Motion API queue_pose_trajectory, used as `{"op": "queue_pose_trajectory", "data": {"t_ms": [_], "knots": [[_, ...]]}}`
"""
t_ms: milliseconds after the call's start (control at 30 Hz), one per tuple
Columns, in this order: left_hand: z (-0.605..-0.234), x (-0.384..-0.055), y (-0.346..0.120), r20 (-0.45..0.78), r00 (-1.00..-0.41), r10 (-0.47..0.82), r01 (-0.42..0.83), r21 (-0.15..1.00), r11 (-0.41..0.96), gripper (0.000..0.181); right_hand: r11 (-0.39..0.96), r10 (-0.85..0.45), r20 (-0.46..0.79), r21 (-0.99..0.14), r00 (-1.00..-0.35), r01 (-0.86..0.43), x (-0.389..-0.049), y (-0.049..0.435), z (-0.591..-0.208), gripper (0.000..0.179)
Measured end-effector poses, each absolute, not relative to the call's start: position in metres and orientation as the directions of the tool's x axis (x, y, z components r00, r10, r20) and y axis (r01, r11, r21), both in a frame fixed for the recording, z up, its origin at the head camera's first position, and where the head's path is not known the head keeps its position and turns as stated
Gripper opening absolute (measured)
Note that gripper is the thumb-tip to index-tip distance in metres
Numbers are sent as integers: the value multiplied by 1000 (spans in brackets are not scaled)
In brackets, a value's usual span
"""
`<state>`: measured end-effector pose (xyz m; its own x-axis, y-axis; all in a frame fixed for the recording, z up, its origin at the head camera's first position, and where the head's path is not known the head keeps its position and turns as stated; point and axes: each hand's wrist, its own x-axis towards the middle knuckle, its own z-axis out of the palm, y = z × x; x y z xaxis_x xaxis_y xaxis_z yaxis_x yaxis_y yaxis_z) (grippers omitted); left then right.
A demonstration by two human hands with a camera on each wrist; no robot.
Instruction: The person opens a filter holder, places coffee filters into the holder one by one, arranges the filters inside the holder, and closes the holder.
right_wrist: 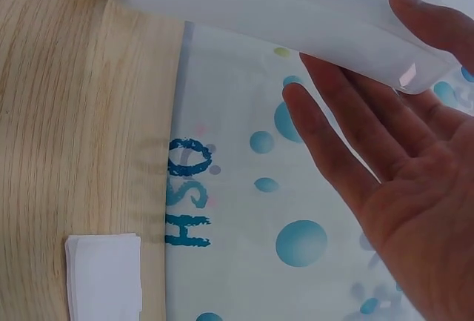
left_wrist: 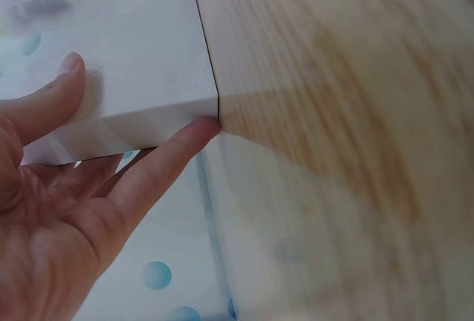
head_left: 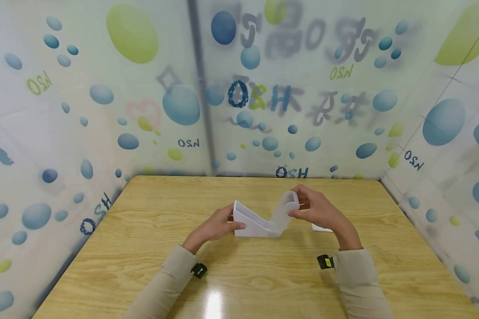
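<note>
A white open-topped box with a sloping top edge (head_left: 249,225) appears to rest on the wooden table. Joined to it or touching it at the low end is a frosted translucent sleeve (head_left: 280,218), tilted up to the right. My left hand (head_left: 215,225) grips the box's tall left end, thumb on the near side and fingers beyond; the left wrist view shows that thumb (left_wrist: 63,91) lying on the white surface. Around the raised end of the sleeve, my right hand (head_left: 319,209) holds with thumb and fingers on opposite sides. Whether the two parts are fastened, I cannot tell.
A stack of white cards or paper (right_wrist: 104,280) lies on the wooden table (head_left: 263,274), partly behind the right forearm in the head view. Walls printed with blue and green dots (head_left: 179,106) stand along the table's back and sides.
</note>
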<state>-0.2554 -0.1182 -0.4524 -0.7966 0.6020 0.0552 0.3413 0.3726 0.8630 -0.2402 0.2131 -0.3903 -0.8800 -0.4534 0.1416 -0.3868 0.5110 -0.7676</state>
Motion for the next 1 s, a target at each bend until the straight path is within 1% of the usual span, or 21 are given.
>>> {"op": "queue_pose_trajectory", "data": {"t_ms": [300,633,1000], "knots": [[-451,-254,-118,41,-799,600,325,869,373,30,520,-464,140,-756,-875,-397,-240,217,-390,41],[-452,-254,-117,39,-804,594,321,869,377,30,551,-441,100,-755,-892,-357,-239,220,-390,41],[-452,-254,-117,43,-802,595,327,866,378,30,541,-463,93,-758,-882,-364,-239,227,-388,42]]}}
